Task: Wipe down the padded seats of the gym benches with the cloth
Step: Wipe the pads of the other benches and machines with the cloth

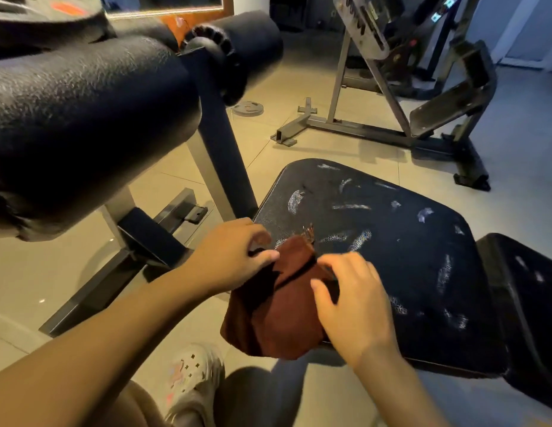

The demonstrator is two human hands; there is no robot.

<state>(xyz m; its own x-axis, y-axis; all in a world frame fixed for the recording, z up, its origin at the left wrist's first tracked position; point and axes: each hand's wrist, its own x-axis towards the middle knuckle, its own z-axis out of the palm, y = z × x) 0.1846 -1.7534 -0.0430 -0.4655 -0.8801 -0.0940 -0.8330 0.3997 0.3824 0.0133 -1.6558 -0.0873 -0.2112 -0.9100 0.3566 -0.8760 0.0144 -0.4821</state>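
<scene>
Down at the bottom edge, a pale clog-style shoe (193, 377) stands on the tiled floor (83, 272), and just above it both hands are busy on the cloth (278, 318). Left hand (234, 257) pinches the upper left edge of the fabric between thumb and fingertips; right hand (355, 303) curls its fingers over the right side and grips a fold there. It looks like a regroup: the two hands seem to be bunching or refolding the cloth into a pad before a stroke.

That rust-brown cloth sits at the near left corner of the padded seat (407, 241), part resting on the pad, part sagging off the edge toward the floor. Its long axis runs from the frayed tip, pointing up and away over the seat, down to the loose hanging bulk nearest the camera.

Out beyond, the black seat stretches away to the right, streaked with pale smears and scuffs, so plenty appears left to wipe. A second pad (530, 288) butts against it at far right. A big padded roller (83, 118) looms at left, and another bench frame (392, 87) stands well apart across the floor.
</scene>
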